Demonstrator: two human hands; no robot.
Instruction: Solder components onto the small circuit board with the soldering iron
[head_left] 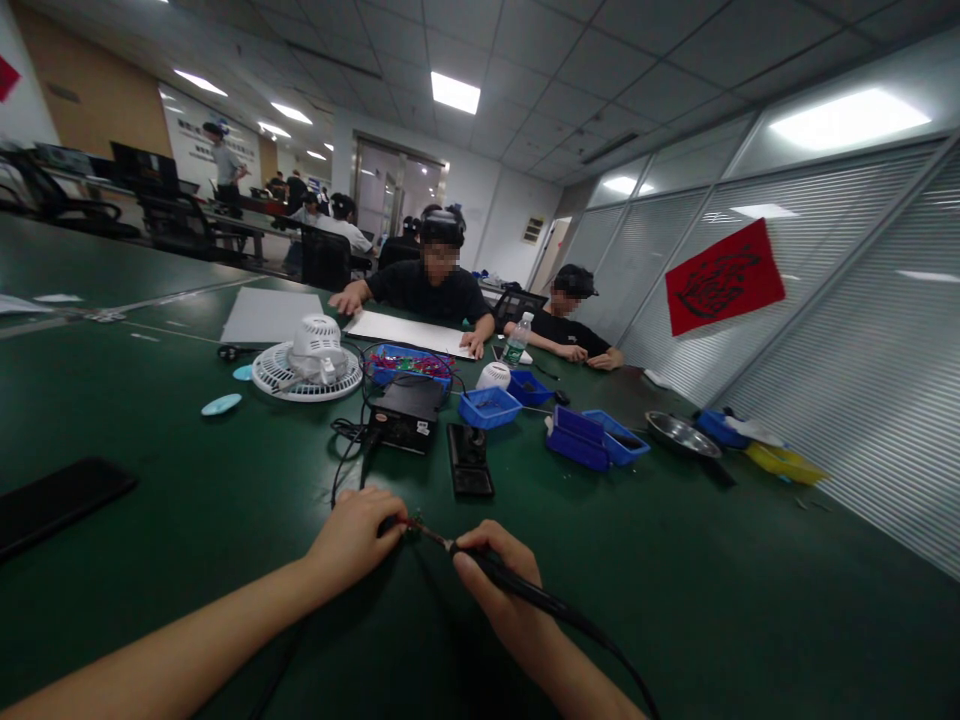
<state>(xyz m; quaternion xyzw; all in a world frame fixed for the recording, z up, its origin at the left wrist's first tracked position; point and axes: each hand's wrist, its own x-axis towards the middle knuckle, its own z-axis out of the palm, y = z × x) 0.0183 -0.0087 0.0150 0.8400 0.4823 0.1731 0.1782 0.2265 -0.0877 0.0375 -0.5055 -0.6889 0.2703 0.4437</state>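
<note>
Seen from over here, the person wearing the camera has both bare hands low over a dark green tabletop point(675, 600), working close together. The left hand point(358, 532) has its fingertips pinched on a small green-and-red piece point(415, 522), too tiny to make out in detail. The right hand point(501, 572) is curled pen-fashion around a black-handled soldering iron point(517, 585), whose thin metal tip points toward ten o'clock and reaches that piece; whether the two touch, I can't tell. A black cable trails from the iron's back end toward five o'clock. Taking the piece as the dial's centre, a black box-shaped unit with cables point(405, 412) sits at twelve, and past it lies a blue plastic tray filled with red wires and green bits point(411, 366). A black rectangular stand point(470, 462) is at one o'clock, with a light-blue plastic tray point(489, 408) farther out that way. Around eleven there's a round white fan part with a slotted rim point(309, 368). A dark-blue plastic bin point(576, 438) stands at two, and a shiny round metal bowl point(681, 434) lies between two and three. Across the tabletop at twelve, a person in a black shirt point(421, 296) rests both arms around a flat white panel point(412, 332).
</note>
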